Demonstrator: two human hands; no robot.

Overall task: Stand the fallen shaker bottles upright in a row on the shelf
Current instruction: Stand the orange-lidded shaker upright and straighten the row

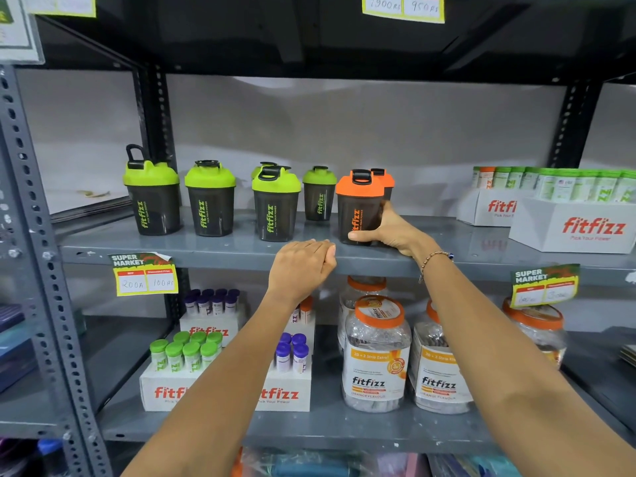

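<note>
An orange-lidded shaker is being gripped low on its dark body by the right hand, thumb in front and fingers wrapped behind. It is standing upright at the right end of a row on the grey shelf. 4 green-lidded shakers are standing to its left. The left hand is being rested on the shelf's front edge, fingers curled over it. The bottle is being judged light, stiff and smooth, so a mid-body hold is being favoured.

We see soft, even light from the near side, a faint sheen on the shelf at right, darkness under the top shelf. The left upright bows; edges blur.
</note>
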